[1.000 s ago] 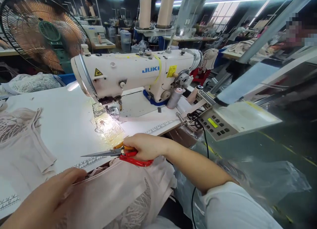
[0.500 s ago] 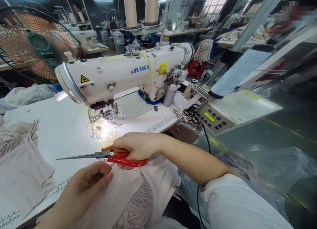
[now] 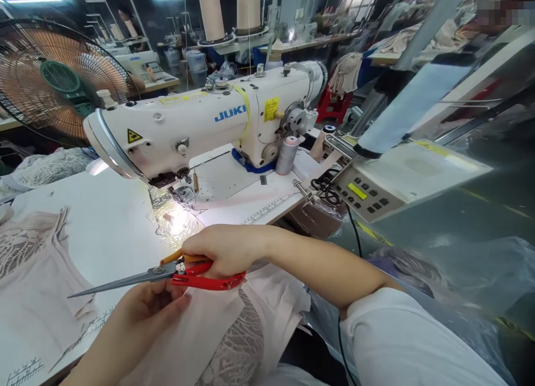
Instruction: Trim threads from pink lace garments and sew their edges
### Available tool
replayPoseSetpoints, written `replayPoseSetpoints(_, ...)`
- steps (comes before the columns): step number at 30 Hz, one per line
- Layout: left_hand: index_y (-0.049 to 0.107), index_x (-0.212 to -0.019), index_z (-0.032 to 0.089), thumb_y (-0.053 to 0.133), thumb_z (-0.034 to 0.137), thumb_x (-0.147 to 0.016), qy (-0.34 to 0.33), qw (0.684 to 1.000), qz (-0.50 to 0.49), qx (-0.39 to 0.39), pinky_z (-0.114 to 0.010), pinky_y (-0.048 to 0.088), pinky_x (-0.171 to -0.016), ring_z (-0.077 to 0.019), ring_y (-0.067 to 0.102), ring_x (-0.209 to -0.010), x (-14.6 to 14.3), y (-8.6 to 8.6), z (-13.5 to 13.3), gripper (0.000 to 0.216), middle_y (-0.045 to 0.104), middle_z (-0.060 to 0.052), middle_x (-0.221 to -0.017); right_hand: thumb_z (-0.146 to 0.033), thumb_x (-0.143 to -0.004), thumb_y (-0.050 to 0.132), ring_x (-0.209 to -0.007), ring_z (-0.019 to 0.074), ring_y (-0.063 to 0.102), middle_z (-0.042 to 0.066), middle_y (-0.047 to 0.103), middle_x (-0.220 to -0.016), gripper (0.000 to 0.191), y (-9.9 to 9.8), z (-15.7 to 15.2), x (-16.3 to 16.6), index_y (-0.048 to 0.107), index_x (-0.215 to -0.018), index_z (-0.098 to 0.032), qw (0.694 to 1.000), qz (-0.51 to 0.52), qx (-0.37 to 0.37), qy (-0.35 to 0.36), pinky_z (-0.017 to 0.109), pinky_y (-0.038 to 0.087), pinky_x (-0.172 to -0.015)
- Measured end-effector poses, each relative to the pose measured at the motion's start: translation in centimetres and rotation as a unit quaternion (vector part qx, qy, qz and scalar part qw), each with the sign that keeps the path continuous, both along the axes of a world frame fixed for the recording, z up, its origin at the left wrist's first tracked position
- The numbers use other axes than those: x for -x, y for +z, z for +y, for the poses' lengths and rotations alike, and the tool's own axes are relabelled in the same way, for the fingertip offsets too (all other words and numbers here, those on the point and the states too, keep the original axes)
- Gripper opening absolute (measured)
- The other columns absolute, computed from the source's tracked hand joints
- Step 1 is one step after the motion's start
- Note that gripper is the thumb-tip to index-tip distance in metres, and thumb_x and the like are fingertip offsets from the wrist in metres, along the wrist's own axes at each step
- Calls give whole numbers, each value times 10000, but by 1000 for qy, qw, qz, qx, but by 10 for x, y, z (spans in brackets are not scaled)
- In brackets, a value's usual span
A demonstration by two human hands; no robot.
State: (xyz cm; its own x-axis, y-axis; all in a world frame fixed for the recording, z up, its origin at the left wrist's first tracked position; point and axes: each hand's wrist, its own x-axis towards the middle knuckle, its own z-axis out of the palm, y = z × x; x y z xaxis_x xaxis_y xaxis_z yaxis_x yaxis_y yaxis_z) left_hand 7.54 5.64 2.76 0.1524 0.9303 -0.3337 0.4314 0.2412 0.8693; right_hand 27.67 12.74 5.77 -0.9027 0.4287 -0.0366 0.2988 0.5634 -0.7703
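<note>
My right hand (image 3: 225,249) is closed round the red handles of a pair of scissors (image 3: 167,274), whose long steel blades point left over the table edge. Just under the blades, my left hand (image 3: 146,313) pinches the upper edge of a pale pink garment (image 3: 200,341) with a lace panel, lying in my lap against the table's front edge. A white JUKI sewing machine (image 3: 200,124) stands behind, its needle area brightly lit.
More pink and lace garments (image 3: 29,274) lie on the white table (image 3: 104,219) at the left. A control panel (image 3: 359,194) sits to the right, a grey thread spool (image 3: 286,155) by the machine, and a standing fan (image 3: 58,79) at the back left. Clear plastic hangs at the lower right.
My left hand has slid right and up along the pink fabric, until it lies beneath the scissor blades. The scissors have tilted, tips lower and further left.
</note>
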Motion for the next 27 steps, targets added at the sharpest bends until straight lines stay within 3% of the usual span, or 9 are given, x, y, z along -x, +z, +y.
replayPoseSetpoints(3,712,-717,230,741,487,-641,-21,999,-36,17,-301,498,-717,-222,593,-708,-3,1,0,269,676,-34,-699,-137,-765,539,-608,121,388,-57,404,-646,268,1,-2,1,306,-664,-224,1000,13,0,-6,248,313,-565)
replayPoseSetpoints(6,736,-745,222,705,530,-675,0,997,-70,34,-274,477,-656,-217,594,-717,-5,2,-4,317,680,-31,-694,-167,-765,577,-620,123,425,-52,450,-669,209,-3,-8,1,385,-697,-217,999,30,10,-39,239,312,-547)
replayPoseSetpoints(8,732,-718,214,740,519,-647,28,995,-91,41,-238,447,-597,-184,571,-673,-4,2,-7,313,667,-16,-673,-192,-752,623,-645,124,464,-46,502,-715,178,-11,-14,-1,446,-762,-212,991,77,36,-103,231,328,-557)
replayPoseSetpoints(12,728,-687,205,780,526,-610,95,988,-118,36,-193,401,-535,-139,532,-606,9,-1,-10,334,648,-2,-630,-315,-719,685,-637,124,482,-48,521,-736,299,-37,-30,-15,445,-868,-217,954,142,120,-236,232,373,-578)
replayPoseSetpoints(16,719,-685,199,778,567,-604,134,979,-154,30,-173,393,-534,-114,506,-586,20,-9,-12,382,635,3,-633,-305,-665,707,-579,111,392,-59,441,-656,309,-59,-43,-30,414,-705,-215,983,28,72,-165,228,309,-531)
replayPoseSetpoints(20,717,-701,196,758,572,-638,107,980,-163,29,-179,403,-559,-118,507,-604,21,-14,-12,384,621,4,-631,-339,-590,761,-517,97,295,-68,368,-600,428,-58,-55,-25,351,-604,-215,984,-104,39,-142,238,233,-484)
replayPoseSetpoints(27,699,-717,200,737,564,-680,77,981,-172,47,-175,378,-565,-106,482,-611,24,-20,-11,368,609,23,-643,-393,-656,730,-470,89,300,-68,376,-563,424,-47,-54,-5,347,-606,-217,986,-97,35,-134,227,217,-438)
